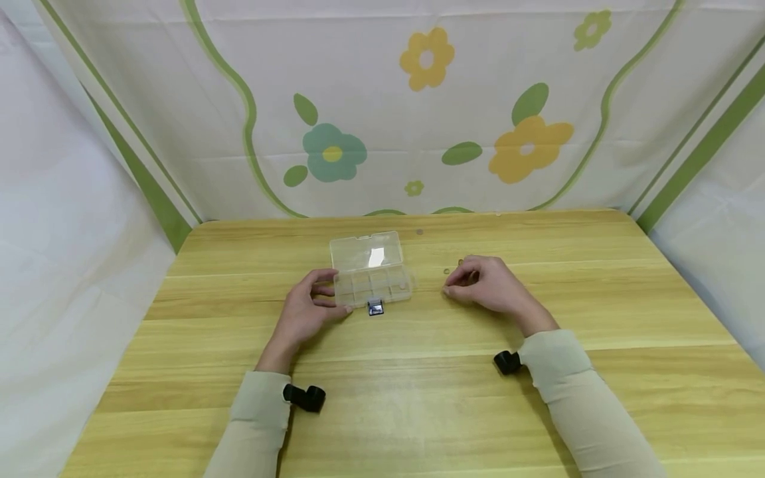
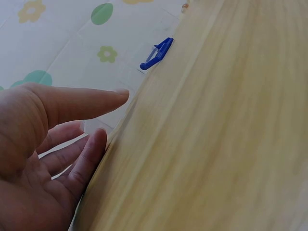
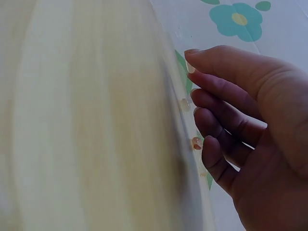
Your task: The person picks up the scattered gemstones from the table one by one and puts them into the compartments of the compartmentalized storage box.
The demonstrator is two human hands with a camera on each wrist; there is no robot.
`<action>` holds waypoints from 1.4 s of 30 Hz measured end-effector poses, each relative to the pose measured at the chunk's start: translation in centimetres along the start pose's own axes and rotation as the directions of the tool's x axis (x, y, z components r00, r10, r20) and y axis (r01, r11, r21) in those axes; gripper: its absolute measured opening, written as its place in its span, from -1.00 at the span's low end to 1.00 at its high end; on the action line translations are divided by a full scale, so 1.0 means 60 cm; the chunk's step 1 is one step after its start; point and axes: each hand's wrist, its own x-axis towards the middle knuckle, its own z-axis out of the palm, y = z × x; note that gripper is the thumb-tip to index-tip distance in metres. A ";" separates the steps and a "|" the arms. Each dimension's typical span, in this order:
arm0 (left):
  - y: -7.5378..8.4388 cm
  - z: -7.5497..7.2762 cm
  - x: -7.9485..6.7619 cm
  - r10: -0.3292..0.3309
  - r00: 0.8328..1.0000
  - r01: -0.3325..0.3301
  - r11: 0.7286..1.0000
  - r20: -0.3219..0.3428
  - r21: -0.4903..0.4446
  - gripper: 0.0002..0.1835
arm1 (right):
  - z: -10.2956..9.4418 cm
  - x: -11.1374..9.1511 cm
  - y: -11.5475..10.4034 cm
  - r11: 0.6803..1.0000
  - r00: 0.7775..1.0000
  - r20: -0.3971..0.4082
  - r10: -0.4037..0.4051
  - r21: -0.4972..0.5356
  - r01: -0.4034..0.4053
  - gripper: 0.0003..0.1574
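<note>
A clear plastic compartment box [image 1: 373,284] lies on the table with its lid [image 1: 366,252] tipped back. On its front edge is a dark blue latch [image 1: 375,307], which looks bright blue [image 2: 158,54] in the left wrist view. My left hand [image 1: 305,312] grips the box's left end, thumb along the front and fingers at the side and back. To the right of the box, my right hand [image 1: 487,285] pinches a small translucent piece [image 3: 190,67] between thumb and index finger; its exact kind I cannot tell. The other right fingers are loosely curled.
Small beads lie near my right hand: a clear one [image 3: 186,104] and a reddish one [image 3: 196,143]. A small greyish piece [image 1: 420,232] sits by the back edge of the wooden table [image 1: 406,385]. Behind hangs a flowered white curtain [image 1: 382,86].
</note>
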 end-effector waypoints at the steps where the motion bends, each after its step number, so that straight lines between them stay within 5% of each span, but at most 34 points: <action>1: 0.000 0.000 0.000 -0.001 1.000 0.001 1.000 0.000 0.000 -0.20 | 0.001 0.001 -0.001 1.000 1.000 -0.005 -0.004 0.000 0.004 -0.91; 42: 0.000 0.000 -0.001 -0.007 1.000 0.007 1.000 -0.003 -0.006 -0.20 | 0.056 0.061 -0.048 0.996 0.992 -0.113 -0.050 0.074 0.059 -0.92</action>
